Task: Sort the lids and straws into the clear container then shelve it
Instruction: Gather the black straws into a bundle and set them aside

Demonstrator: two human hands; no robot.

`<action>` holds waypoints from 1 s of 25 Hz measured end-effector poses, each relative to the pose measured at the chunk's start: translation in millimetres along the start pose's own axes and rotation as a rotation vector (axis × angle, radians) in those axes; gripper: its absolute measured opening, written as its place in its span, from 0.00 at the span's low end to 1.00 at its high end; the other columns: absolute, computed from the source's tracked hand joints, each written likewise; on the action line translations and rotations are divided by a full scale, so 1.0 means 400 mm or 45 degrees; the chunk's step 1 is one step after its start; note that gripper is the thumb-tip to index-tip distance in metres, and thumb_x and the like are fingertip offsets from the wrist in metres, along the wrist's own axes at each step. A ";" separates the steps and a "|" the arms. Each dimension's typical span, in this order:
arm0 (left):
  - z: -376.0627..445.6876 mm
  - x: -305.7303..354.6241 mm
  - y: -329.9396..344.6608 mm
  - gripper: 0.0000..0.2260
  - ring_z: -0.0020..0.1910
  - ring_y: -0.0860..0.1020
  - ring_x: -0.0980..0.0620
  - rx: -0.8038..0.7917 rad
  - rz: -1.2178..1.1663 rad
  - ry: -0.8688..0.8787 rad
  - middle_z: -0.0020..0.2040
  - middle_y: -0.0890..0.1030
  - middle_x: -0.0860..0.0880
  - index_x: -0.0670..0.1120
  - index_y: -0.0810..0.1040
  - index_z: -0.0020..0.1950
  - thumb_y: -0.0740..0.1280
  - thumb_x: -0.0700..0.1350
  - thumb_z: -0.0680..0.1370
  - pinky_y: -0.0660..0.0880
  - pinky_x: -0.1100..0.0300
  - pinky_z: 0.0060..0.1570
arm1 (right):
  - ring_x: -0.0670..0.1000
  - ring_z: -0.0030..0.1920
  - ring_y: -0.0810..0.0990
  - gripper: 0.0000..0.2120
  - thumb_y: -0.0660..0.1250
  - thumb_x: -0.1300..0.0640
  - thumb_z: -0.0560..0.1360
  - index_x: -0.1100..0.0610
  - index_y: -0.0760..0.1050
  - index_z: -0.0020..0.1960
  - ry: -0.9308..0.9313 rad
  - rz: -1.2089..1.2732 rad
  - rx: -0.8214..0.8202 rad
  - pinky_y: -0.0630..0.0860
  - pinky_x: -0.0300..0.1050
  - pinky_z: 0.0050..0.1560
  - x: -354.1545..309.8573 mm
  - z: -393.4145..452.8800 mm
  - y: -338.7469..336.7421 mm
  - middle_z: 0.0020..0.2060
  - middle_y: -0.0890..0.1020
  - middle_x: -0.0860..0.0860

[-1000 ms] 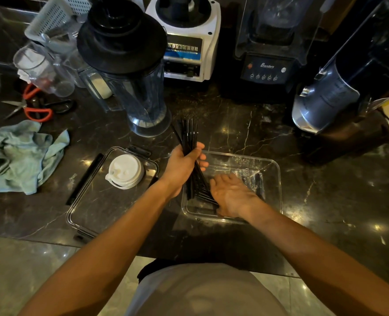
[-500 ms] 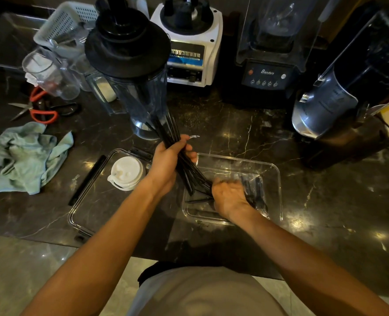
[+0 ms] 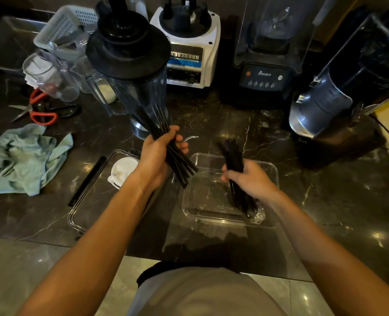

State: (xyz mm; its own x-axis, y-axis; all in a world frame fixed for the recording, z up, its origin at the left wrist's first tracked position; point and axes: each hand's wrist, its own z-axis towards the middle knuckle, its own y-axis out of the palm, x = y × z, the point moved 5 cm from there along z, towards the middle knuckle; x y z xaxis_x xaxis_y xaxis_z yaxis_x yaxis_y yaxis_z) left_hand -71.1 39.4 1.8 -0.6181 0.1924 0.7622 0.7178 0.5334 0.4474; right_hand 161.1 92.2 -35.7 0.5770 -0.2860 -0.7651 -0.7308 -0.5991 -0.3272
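left hand [image 3: 157, 156] gripping black straws [image 3: 166, 142], right hand [image 3: 249, 176] gripping straw bundle [image 3: 233, 156] over clear container [image 3: 214, 218]

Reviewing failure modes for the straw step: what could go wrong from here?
1. The left hand grips its black straws beside the blender jar; a swing might knock it.
2. The right hand holds its bundle tilted over the clear container; the upper ends may overhang the rim.
3. The white lid could get forgotten.

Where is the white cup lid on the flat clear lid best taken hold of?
Pinch the white cup lid by its round rim, coming from above. It lies flat on the container lid, its left rim exposed, while the left hand overlaps its right edge.
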 end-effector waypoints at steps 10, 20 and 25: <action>0.010 -0.182 0.087 0.07 0.54 0.85 0.41 -0.184 0.444 -0.270 0.54 0.85 0.37 0.42 0.77 0.59 0.60 0.39 0.85 0.81 0.46 0.59 | 0.56 0.55 0.87 0.14 0.69 0.62 0.80 0.65 0.78 0.64 0.007 0.845 0.134 0.83 0.53 0.57 -0.035 -0.043 -0.070 0.54 0.87 0.61; -0.019 -0.235 0.163 0.13 0.61 0.83 0.44 -0.531 0.487 -0.529 0.60 0.85 0.42 0.45 0.79 0.67 0.63 0.42 0.84 0.79 0.46 0.62 | 0.51 0.49 0.89 0.13 0.68 0.55 0.81 0.58 0.79 0.64 0.097 0.894 0.253 0.83 0.49 0.46 -0.047 0.008 -0.022 0.51 0.88 0.54; -0.014 -0.233 0.155 0.15 0.62 0.83 0.45 -0.601 0.451 -0.575 0.62 0.84 0.42 0.46 0.75 0.71 0.64 0.45 0.84 0.79 0.48 0.62 | 0.54 0.55 0.87 0.13 0.66 0.49 0.83 0.53 0.80 0.64 0.132 0.765 0.227 0.82 0.53 0.53 -0.060 0.025 0.005 0.54 0.87 0.54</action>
State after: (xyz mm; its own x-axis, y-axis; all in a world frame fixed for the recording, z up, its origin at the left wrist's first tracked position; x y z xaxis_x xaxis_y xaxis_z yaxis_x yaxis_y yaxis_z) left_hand 32.8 49.7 -39.0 -0.3226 0.6612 0.6773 0.8970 -0.0148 0.4417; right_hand 142.4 105.3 -23.6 0.0733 -0.6100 -0.7890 -0.9824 -0.1806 0.0483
